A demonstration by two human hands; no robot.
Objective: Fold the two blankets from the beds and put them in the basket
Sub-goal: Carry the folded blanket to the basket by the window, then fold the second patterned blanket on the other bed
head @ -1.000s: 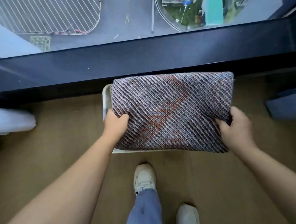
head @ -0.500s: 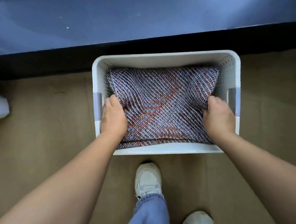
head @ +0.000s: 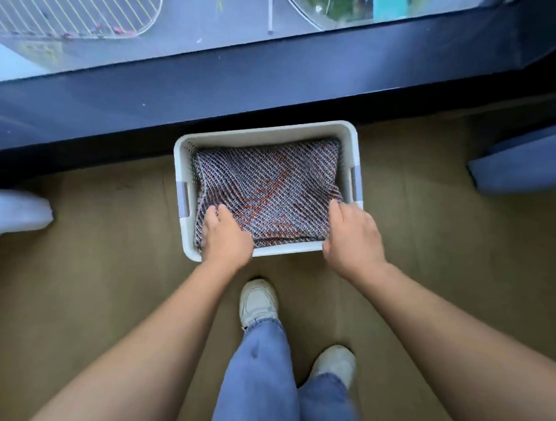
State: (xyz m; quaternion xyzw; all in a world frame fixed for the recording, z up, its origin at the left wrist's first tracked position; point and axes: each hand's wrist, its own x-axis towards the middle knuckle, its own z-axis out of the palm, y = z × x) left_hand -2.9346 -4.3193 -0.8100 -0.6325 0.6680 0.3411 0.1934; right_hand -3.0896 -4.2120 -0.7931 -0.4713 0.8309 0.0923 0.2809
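Basket [head: 264, 134]: white, on the floor [head: 88, 297] just below the dark sill [head: 277, 81], long side towards the person
Blanket [head: 271, 190]: folded to a flat rectangle, lying inside the basket and filling most of it; near-left corner slightly rumpled
Done: one blanket folded and placed in the basket, judged from how it lies
Left: only one blanket shows; whether another lies beneath it cannot be told, and no bed is in view; if none is there, a second must be folded and laid on top
Step in hand: judged to be settling or releasing the blanket
Left hand [head: 228, 240]: on the blanket's near-left corner, fingers bent down into the cloth beside the basket wall; tips hidden, so pinch or plain press cannot be told
Right hand [head: 354, 240]: over the near-right corner, fingers loosely bent, tips touching the blanket's right edge, thumb by the near rim; no cloth seen between thumb and fingers, so judged relaxed, holding nothing
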